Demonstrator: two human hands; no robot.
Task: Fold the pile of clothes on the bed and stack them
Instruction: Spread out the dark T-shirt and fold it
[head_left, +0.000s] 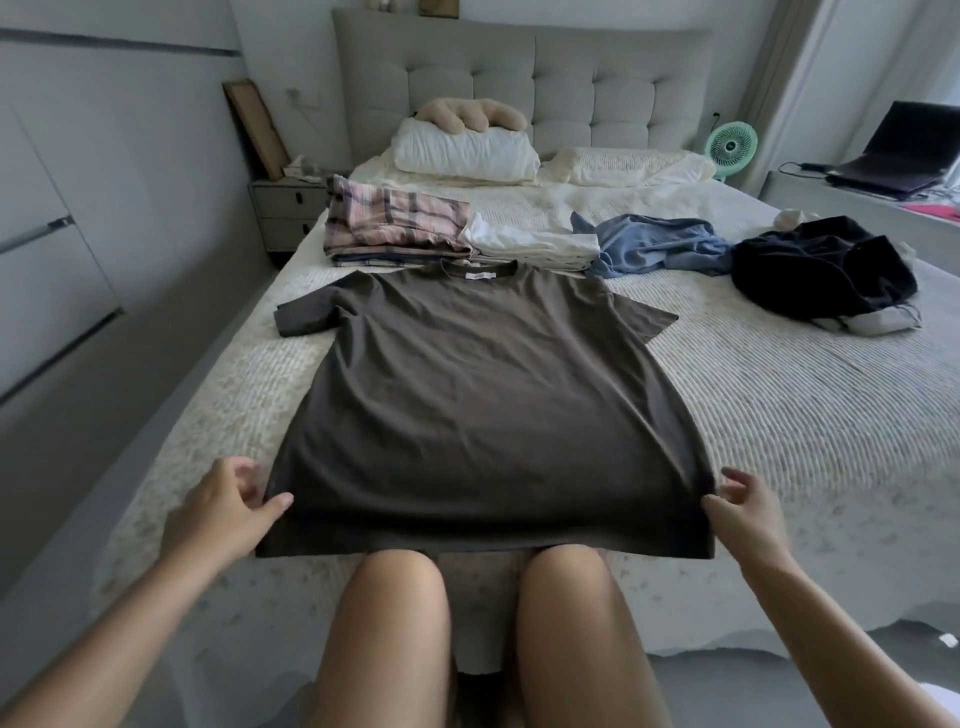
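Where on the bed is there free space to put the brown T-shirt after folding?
Bare bedspread lies right of the brown T-shirt, in front of the black garment. A narrower strip runs along its left side. Behind the collar it is crowded: plaid stack, white stack, blue garment.

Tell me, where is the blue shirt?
The blue shirt lies crumpled on the far right part of the bed, between the folded white clothes and the black clothes.
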